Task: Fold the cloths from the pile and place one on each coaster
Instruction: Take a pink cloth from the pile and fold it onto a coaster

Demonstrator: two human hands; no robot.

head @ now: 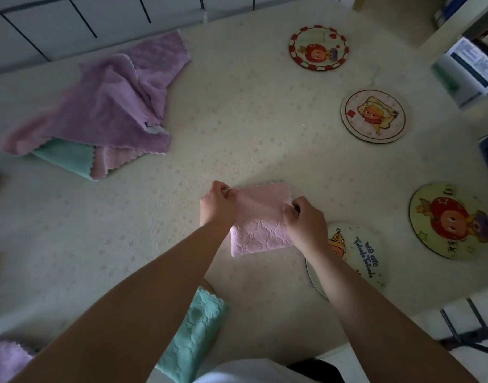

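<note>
A folded pink cloth (261,219) lies on the table in the middle. My left hand (217,203) pinches its far left corner and my right hand (303,219) pinches its right edge. The pile of cloths (104,106), purple, pink and teal, sits at the far left. Several round picture coasters lie along the right: one far back (319,47), one nearer (373,116), one at the right edge (450,221), and one (359,252) partly under my right wrist. A folded teal cloth (198,327) lies near the front edge, partly hidden by my left arm.
The table (237,120) carries a pale cover with small flowers. A folded purple cloth (3,360) shows at the bottom left corner. A white box (469,67) and shelving stand off the right side. A tiled wall (71,17) runs behind the table.
</note>
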